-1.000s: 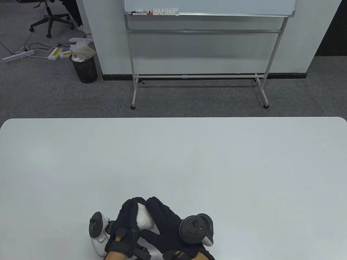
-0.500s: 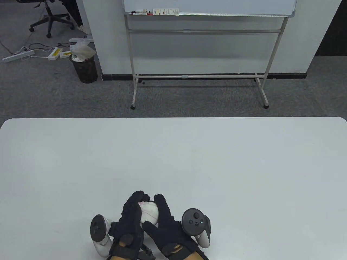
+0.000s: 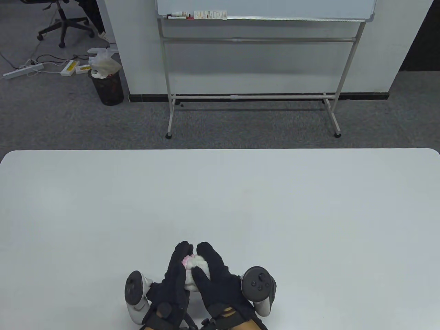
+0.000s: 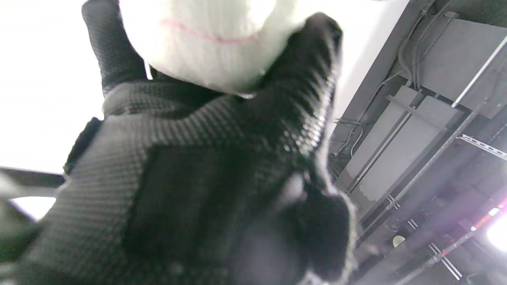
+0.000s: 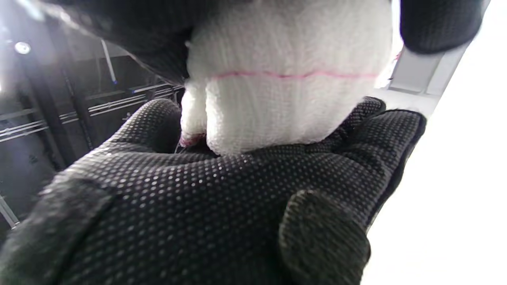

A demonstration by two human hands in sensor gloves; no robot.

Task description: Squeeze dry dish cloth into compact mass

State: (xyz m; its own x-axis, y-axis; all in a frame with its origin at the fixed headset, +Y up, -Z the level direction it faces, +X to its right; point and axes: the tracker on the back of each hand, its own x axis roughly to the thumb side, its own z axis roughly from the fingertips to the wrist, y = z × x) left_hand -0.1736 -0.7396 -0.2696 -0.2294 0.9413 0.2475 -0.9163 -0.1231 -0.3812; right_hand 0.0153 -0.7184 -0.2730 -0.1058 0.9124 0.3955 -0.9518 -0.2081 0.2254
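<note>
The white dish cloth (image 3: 193, 266) with a thin pink line is bunched into a small ball near the table's front edge. My left hand (image 3: 177, 273) cups its left side and my right hand (image 3: 215, 275) cups its right side, with the right thumb lying across the top. The fingertips of both hands nearly meet beyond the ball. In the left wrist view the cloth (image 4: 206, 39) sits pressed between black gloved fingers. In the right wrist view the cloth (image 5: 285, 91) rests against the dotted glove palm. Most of the cloth is hidden by the hands.
The white table (image 3: 220, 199) stretches away from the hands on all sides. Beyond its far edge stand a whiteboard frame (image 3: 254, 68) and a black waste bin (image 3: 107, 86) on the grey carpet.
Both hands have shifted slightly right and forward and closed tighter around the cloth. Less of the cloth shows now, and the ball looks smaller.
</note>
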